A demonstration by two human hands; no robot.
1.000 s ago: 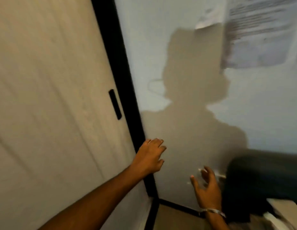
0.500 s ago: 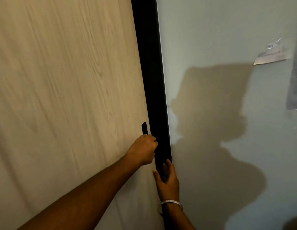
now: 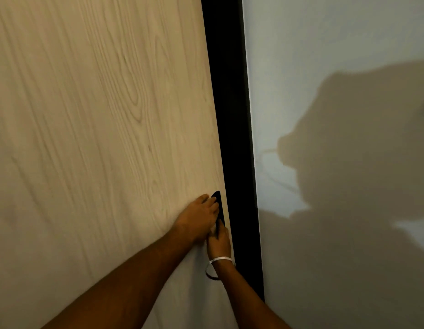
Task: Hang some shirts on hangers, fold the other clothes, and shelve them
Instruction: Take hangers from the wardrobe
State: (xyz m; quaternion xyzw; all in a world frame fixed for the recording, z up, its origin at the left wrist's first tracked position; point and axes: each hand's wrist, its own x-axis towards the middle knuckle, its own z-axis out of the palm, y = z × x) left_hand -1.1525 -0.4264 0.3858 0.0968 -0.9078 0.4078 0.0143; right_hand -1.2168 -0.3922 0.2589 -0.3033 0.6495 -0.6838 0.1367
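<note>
The pale wood-grain wardrobe door (image 3: 99,138) fills the whole left of the view, a tall flat panel whose long axis runs up and down; along its right edge runs the black vertical frame strip (image 3: 232,115), and right of that stands the plain pale grey wall (image 3: 336,55), which carries the person's shadow. Set into the door close to its right edge is the slim black recessed handle (image 3: 216,205), upright and parallel to the strip. The left hand (image 3: 198,219) lies on the door just left of the handle, its fingers curled into the upper part of the recess, so this grip looks clenched on the handle. The right hand (image 3: 219,241), with a thin silver bracelet (image 3: 221,259) at the wrist, sits directly beneath it, touching it, fingers reaching up to the handle's lower end; whether that grip actually holds the handle or only rests against it I cannot tell. Both hands are at the handle, the left slightly higher. The coming move probably turns on drawing the door leftward, away from the black strip. The wardrobe is shut, so its contents are hidden, and no shirts, hangers or other clothes are in view.
</note>
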